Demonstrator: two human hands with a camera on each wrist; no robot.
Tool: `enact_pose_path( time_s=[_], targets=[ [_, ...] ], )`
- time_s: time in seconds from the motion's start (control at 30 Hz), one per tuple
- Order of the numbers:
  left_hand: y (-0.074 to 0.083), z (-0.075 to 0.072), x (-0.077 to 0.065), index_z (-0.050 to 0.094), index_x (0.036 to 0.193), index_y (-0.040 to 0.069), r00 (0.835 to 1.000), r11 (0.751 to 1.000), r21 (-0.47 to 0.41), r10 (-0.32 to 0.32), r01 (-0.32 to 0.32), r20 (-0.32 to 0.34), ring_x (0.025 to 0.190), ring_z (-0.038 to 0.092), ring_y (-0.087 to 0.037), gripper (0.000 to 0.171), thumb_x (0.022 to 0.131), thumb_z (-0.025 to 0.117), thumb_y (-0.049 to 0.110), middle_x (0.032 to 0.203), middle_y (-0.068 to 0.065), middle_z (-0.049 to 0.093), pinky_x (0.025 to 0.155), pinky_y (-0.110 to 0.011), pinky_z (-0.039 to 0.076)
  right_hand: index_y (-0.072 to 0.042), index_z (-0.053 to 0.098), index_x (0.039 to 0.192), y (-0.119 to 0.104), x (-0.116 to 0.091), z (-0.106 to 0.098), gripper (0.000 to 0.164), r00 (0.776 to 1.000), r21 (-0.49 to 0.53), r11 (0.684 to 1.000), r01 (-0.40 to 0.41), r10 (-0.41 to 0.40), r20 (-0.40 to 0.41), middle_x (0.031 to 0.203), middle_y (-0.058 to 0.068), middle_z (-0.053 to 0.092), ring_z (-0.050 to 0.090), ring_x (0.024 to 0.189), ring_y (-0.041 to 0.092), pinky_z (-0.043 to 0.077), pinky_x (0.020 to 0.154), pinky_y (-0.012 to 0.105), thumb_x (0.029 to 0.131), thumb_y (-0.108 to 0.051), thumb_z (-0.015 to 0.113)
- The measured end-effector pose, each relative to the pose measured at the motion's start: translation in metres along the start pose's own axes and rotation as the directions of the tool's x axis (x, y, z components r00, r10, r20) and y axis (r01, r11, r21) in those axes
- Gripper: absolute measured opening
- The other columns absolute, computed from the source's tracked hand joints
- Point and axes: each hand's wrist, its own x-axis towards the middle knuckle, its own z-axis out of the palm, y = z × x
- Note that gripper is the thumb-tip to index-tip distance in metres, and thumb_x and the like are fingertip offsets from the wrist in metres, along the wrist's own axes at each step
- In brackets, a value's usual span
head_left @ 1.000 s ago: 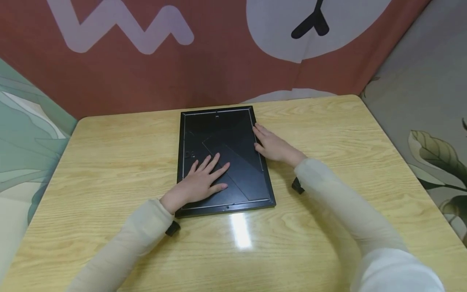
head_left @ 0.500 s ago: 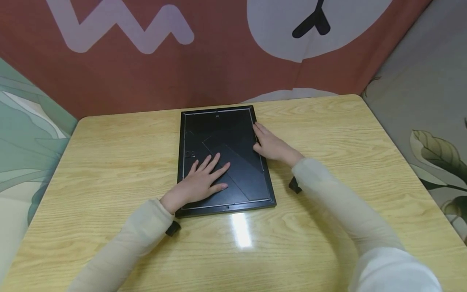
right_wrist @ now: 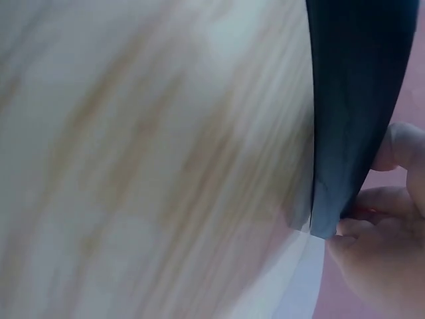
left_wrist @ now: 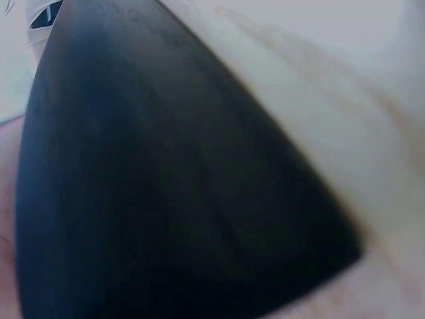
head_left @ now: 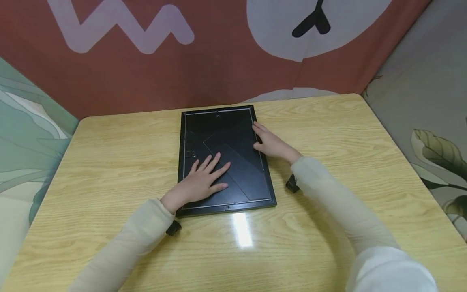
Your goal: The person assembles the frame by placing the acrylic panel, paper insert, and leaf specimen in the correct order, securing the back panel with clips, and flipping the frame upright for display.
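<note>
A black picture frame lies face down on the table, its back panel and stand outline upward. My left hand rests with fingers spread on the lower left of the back panel. At the frame's right edge, my right hand touches the upper part with its fingertips, thumb a little lower. In the right wrist view, the fingers meet the edge of the black frame. A blurred dark shape fills most of the left wrist view.
The wood-grain table extends around the frame. A reddish-brown cloth with white shapes hangs behind its far edge. A black wrist device shows below the left sleeve, another black device below the right.
My right hand has shifted slightly left along the frame's edge, its fingers bunching closer together. The left hand and the picture frame have stayed in place.
</note>
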Motion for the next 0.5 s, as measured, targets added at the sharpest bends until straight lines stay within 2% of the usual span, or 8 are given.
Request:
enact_pose_path(
  time_s=[0.2,0.5],
  targets=[
    [-0.0016,0.0009,0.0012,0.014,0.153,0.031,1.0,1.0,0.0,0.002,-0.002,0.006,0.15,-0.003,-0.033,0.066,0.097,0.039,0.054,0.163,-0.006,-0.006,0.118,-0.065,0.004,0.006,0.009,0.15,0.0002,-0.0001,-0.0011,0.071,1.0,-0.006,1.0,0.005,-0.005,0.011,0.162,0.018,-0.001,0.004,0.15,0.032,0.018,0.122,0.046,0.092,-0.008,0.047],
    [-0.0029,0.0012,0.0018,0.014,0.153,0.031,1.0,1.0,-0.006,0.004,-0.004,0.002,0.15,-0.002,-0.033,0.066,0.097,0.04,0.054,0.163,-0.006,-0.006,0.118,-0.065,0.004,0.006,0.014,0.15,-0.0007,0.0016,-0.0016,0.07,1.0,-0.006,1.0,-0.001,0.001,-0.002,0.162,0.017,0.005,0.009,0.149,0.032,0.024,0.12,0.046,0.091,-0.008,0.049]
  ],
)
